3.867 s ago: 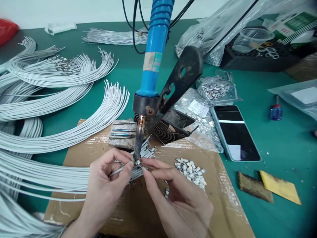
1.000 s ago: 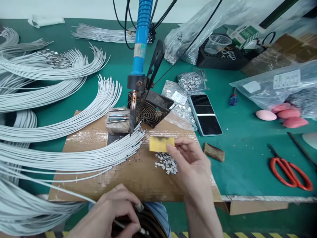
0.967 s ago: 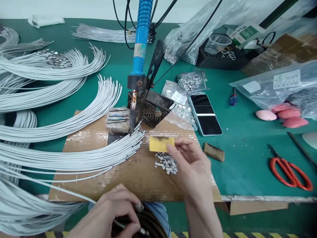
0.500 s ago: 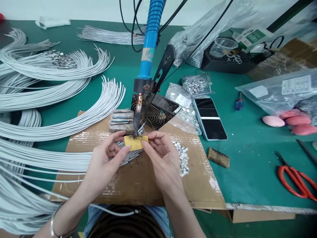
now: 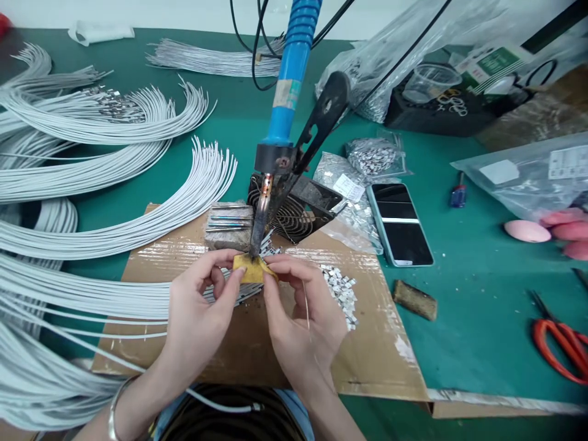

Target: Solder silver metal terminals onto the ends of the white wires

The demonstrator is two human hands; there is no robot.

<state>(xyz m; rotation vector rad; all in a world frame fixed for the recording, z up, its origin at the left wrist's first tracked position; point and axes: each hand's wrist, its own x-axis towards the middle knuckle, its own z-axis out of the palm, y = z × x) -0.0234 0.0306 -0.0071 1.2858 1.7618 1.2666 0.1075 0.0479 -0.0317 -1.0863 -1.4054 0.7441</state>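
Note:
A yellow sponge (image 5: 250,273) is pinched at its left end by my left hand (image 5: 202,300) and at its right end by my right hand (image 5: 301,312). Its upper edge meets the dark tip of a soldering iron (image 5: 260,220), which points downward in a black clamp. A thin strand of wire (image 5: 307,312) crosses my right hand. Behind my fingers lie the ends of a bundle of white cables (image 5: 114,295). One white cable (image 5: 225,405) hangs over my lap below my left wrist.
Small metal pieces (image 5: 340,294) are heaped on the cardboard (image 5: 367,361) right of my hands. A phone (image 5: 400,226), a brown sponge (image 5: 415,300) and red scissors (image 5: 563,343) lie further right. A round-grilled fan (image 5: 294,214) stands behind the iron.
My right hand brought the yellow sponge from over the metal pieces to the iron's tip. My left hand let the cable drop to my lap and took the sponge's other end. The sponge now bends around the tip.

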